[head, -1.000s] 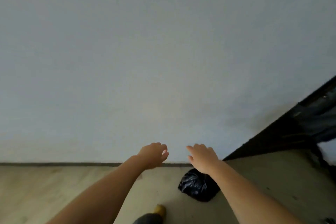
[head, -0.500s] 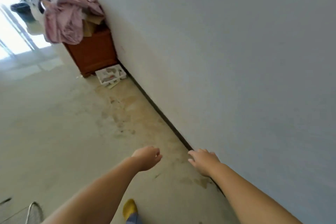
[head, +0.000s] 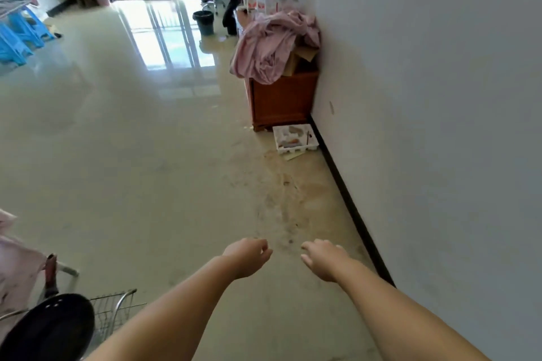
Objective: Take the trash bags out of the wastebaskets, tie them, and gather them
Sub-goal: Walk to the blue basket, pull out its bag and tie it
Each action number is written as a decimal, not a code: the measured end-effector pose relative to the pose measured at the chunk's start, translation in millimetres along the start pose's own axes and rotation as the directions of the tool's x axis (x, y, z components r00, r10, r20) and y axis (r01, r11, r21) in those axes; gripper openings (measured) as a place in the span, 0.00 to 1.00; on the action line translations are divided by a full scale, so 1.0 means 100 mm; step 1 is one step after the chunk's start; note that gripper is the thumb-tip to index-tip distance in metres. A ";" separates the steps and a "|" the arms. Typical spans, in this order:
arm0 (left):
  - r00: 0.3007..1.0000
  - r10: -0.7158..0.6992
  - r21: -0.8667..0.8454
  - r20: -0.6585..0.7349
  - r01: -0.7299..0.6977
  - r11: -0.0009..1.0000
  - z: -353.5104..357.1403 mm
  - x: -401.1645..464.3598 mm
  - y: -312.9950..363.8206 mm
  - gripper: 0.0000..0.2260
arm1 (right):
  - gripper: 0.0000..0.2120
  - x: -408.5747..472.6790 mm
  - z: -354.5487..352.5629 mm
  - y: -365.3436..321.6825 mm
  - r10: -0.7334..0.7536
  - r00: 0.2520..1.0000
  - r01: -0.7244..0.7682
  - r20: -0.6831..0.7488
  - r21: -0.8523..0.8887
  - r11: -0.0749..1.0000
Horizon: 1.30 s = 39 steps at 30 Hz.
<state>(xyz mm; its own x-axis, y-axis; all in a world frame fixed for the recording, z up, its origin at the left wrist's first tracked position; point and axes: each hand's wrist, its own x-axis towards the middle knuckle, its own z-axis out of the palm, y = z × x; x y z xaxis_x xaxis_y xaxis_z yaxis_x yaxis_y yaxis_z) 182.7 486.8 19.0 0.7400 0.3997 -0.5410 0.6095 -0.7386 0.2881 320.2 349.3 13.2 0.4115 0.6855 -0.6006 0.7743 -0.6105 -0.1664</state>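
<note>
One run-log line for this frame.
left hand: empty | right hand: empty | dark wastebasket: far down floor, unreached | trash bag: none visible

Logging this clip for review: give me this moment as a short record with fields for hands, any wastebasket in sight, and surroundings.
left hand: empty, fingers loosely curled
right hand: empty, fingers loosely curled
wastebasket: dark bin standing far down the floor
trash bag: none in view
beside wall: wooden cabinet with pink cloth heaped on it, white tray on floor
</note>
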 end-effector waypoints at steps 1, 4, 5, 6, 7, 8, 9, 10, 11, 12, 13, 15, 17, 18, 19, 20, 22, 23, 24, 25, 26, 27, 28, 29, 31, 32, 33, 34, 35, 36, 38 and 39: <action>1.000 -0.018 -0.021 -0.003 0.018 1.000 -0.07 0.07 -0.12 0.18 | 0.21 0.15 -0.10 -0.11 -0.021 1.000 0.021 0.009 -0.015 1.000; 0.998 -0.058 -0.064 -0.005 0.058 0.996 -0.29 0.33 -0.41 0.19 | 0.21 0.65 -0.39 -0.35 -0.071 0.997 0.072 0.022 -0.066 0.995; 0.997 -0.072 -0.071 -0.003 0.072 0.995 -0.37 0.44 -0.50 0.19 | 0.21 0.83 -0.49 -0.41 -0.086 0.996 0.087 0.024 -0.078 0.993; 0.996 -0.085 -0.075 -0.001 0.085 0.994 -0.46 0.57 -0.57 0.19 | 0.21 1.01 -0.59 -0.46 -0.098 0.995 0.099 0.025 -0.084 0.991; 0.995 -0.098 -0.076 -0.001 0.098 0.992 -0.56 0.71 -0.65 0.19 | 0.21 1.19 -0.70 -0.49 -0.107 0.994 0.109 0.025 -0.089 0.990; 0.994 -0.112 -0.078 -0.003 0.111 0.991 -0.68 0.88 -0.72 0.19 | 0.21 1.40 -0.81 -0.52 -0.114 0.993 0.116 0.027 -0.096 0.989; 0.992 -0.126 -0.081 -0.012 0.125 0.989 -0.81 1.06 -0.80 0.19 | 0.21 1.62 -0.94 -0.53 -0.120 0.992 0.122 0.028 -0.103 0.987; 0.990 -0.137 -0.084 -0.026 0.134 0.987 -0.96 1.25 -0.87 0.19 | 0.21 1.84 -1.07 -0.53 -0.126 0.992 0.129 0.031 -0.111 0.985; 0.988 -0.147 -0.088 -0.039 0.143 0.986 -1.11 1.44 -0.93 0.19 | 0.21 2.06 -1.22 -0.53 -0.133 0.990 0.136 0.038 -0.121 0.983; 0.986 -0.158 -0.093 -0.047 0.154 0.984 -1.26 1.63 -1.00 0.19 | 0.21 2.28 -1.37 -0.52 -0.140 0.989 0.146 0.048 -0.134 0.980; 0.984 -0.170 -0.095 -0.050 0.165 0.982 -1.42 1.82 -1.05 0.19 | 0.21 2.49 -1.54 -0.52 -0.150 0.987 0.157 0.062 -0.151 0.976; 0.980 -0.191 -0.091 -0.047 0.186 0.978 -1.74 2.15 -1.16 0.19 | 0.20 2.88 -1.87 -0.52 -0.165 0.983 0.177 0.081 -0.183 0.967; 0.978 -0.204 -0.088 -0.055 0.198 0.976 -2.09 2.46 -1.28 0.19 | 0.20 3.27 -2.24 -0.55 -0.181 0.979 0.197 0.094 -0.203 0.959; 0.976 -0.209 -0.089 -0.059 0.204 0.975 -2.26 2.58 -1.34 0.19 | 0.20 3.45 -2.41 -0.58 -0.187 0.977 0.204 0.101 -0.209 0.956; 0.975 -0.215 -0.095 -0.061 0.209 0.973 -2.41 2.70 -1.41 0.19 | 0.21 3.62 -2.57 -0.62 -0.192 0.975 0.211 0.108 -0.215 0.954; 0.972 -0.225 -0.108 -0.066 0.217 0.970 -2.55 2.83 -1.50 0.19 | 0.21 3.80 -2.73 -0.67 -0.200 0.973 0.221 0.113 -0.223 0.949; 0.964 -0.256 -0.130 -0.076 0.245 0.961 -2.83 3.07 -1.73 0.19 | 0.21 4.17 -3.02 -0.83 -0.222 0.967 0.247 0.127 -0.242 0.938; 0.959 -0.272 -0.142 -0.081 0.260 0.955 -2.96 3.20 -1.87 0.19 | 0.21 4.37 -3.15 -0.94 -0.234 0.963 0.261 0.133 -0.248 0.933; 0.954 -0.288 -0.153 -0.087 0.273 0.950 -3.09 3.32 -2.03 0.19 | 0.21 4.58 -3.27 -1.06 -0.247 0.959 0.276 0.139 -0.252 0.928; 0.949 -0.301 -0.157 -0.093 0.285 0.946 -3.23 3.45 -2.19 0.19 | 0.21 4.79 -3.40 -1.18 -0.260 0.955 0.290 0.145 -0.263 0.920; 0.945 -0.312 -0.160 -0.096 0.294 0.942 -3.35 3.59 -2.36 0.19 | 0.21 5.01 -3.52 -1.30 -0.269 0.951 0.302 0.151 -0.280 0.911; 0.942 -0.321 -0.172 -0.097 0.302 0.938 -3.48 3.73 -2.54 0.19 | 0.21 5.23 -3.64 -1.43 -0.275 0.949 0.309 0.152 -0.291 0.905; 0.939 -0.327 -0.185 -0.102 0.305 0.934 -3.64 3.90 -2.75 0.19 | 0.21 5.49 -3.77 -1.58 -0.284 0.948 0.315 0.145 -0.296 0.902; 0.938 -0.329 -0.191 -0.106 0.305 0.933 -3.79 4.04 -2.94 0.19 | 0.21 5.71 -3.90 -1.72 -0.290 0.947 0.319 0.138 -0.296 0.900; 0.936 -0.331 -0.183 -0.115 0.308 0.934 -4.14 4.32 -3.30 0.19 | 0.21 6.11 -4.18 -2.01 -0.290 0.948 0.316 0.128 -0.291 0.903; 0.937 -0.329 -0.172 -0.115 0.307 0.936 -4.34 4.47 -3.48 0.19 | 0.21 6.32 -4.33 -2.16 -0.289 0.949 0.313 0.125 -0.287 0.905; 0.939 -0.325 -0.166 -0.115 0.304 0.938 -4.55 4.61 -3.65 0.19 | 0.21 6.51 -4.48 -2.30 -0.294 0.949 0.315 0.116 -0.281 0.906; 0.940 -0.318 -0.160 -0.122 0.298 0.941 -4.77 4.75 -3.82 0.19 | 0.21 6.72 -4.66 -2.45 -0.304 0.948 0.319 0.097 -0.273 0.907; 0.942 -0.310 -0.150 -0.126 0.290 0.945 -4.99 4.89 -3.98 0.19 | 0.21 6.90 -4.84 -2.59 -0.312 0.947 0.321 0.077 -0.260 0.911; 0.945 -0.302 -0.134 -0.125 0.285 0.949 -5.18 5.02 -4.11 0.19 | 0.20 7.07 -5.01 -2.71 -0.318 0.946 0.323 0.062 -0.250 0.913; 0.949 -0.295 -0.109 -0.111 0.284 0.953 -5.49 5.29 -4.36 0.19 | 0.20 7.39 -5.31 -2.89 -0.314 0.948 0.316 0.050 -0.238 0.918; 0.950 -0.295 -0.107 -0.103 0.284 0.953 -5.63 5.45 -4.49 0.19 | 0.20 7.58 -5.43 -2.95 -0.305 0.951 0.307 0.045 -0.233 0.923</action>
<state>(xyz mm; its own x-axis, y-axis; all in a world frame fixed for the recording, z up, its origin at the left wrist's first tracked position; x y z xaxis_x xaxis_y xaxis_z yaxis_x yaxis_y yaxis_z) 472.2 1341.9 39.7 0.5530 0.6534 -0.5170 0.8212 -0.5323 0.2056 665.1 1264.7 31.6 0.1333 0.8207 -0.5556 0.9528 -0.2605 -0.1562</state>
